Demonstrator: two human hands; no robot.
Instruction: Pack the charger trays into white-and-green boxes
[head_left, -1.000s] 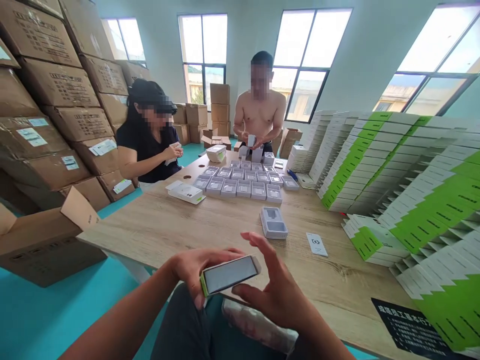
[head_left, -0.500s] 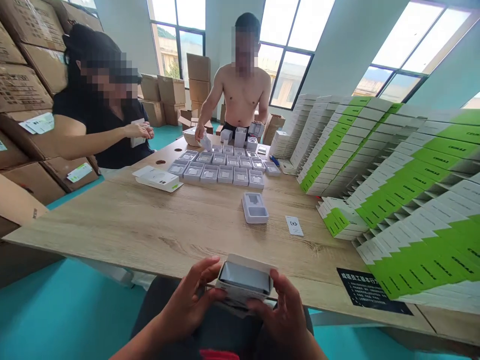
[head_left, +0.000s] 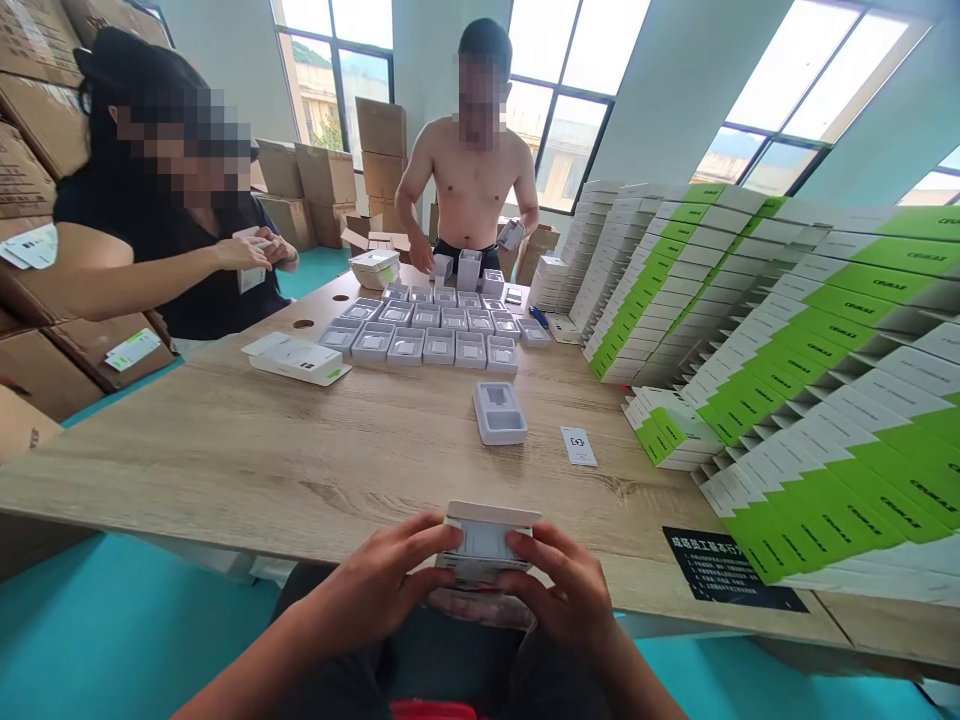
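Note:
Between my two hands, just over the near table edge, is a small white carton [head_left: 484,545] with its top flap raised. My left hand [head_left: 401,570] grips its left side, the fingertips by the opening and the thumb lower on the front. From the right side my right hand [head_left: 559,580] holds it in the same way. A pale insert fills the carton's mouth. On the table beyond sit a white plastic tray [head_left: 500,413] with two recesses and a white printed card [head_left: 578,446].
Rows of filled white trays [head_left: 439,346] stand farther back. A flattened carton [head_left: 296,358] lies to their left. Tall stacks of green-and-white cartons [head_left: 840,400] line the right side, near a black sign [head_left: 731,570]. Two people work across the table, a person in black [head_left: 172,240] at left.
My fingers have shifted onto the carton's top opening, and its flap now stands up behind them. The bare-chested person's hand has drawn back from the trays. The view has turned slightly right.

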